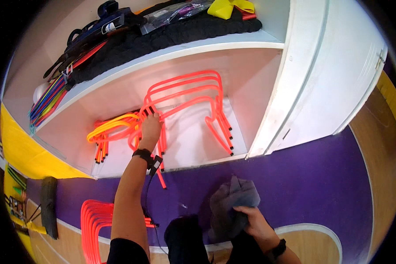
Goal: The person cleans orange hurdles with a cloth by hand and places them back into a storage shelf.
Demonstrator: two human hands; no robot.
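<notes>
Several bright red-orange training hurdles (207,72), made of bent tube with black end caps, stand together on the lower shelf in front of me. My left hand (150,128) reaches into that compartment, its fingers closed around the tubing at the hurdles' left bend. One hurdle leg (161,179) sticks out past the shelf's front edge. Low at the right, my right hand (253,218) grips a crumpled grey cloth (235,198) above the purple floor. Left of my left hand, more hurdles in orange and yellow (112,127) lean in a bunch.
A stack of red-orange hurdles (92,220) stands on the floor beside my left forearm. The upper shelf (233,42) carries black fabric, bags and a yellow band (226,8). A white cabinet door (321,83) stands at the right. A cable hangs from my left wrist.
</notes>
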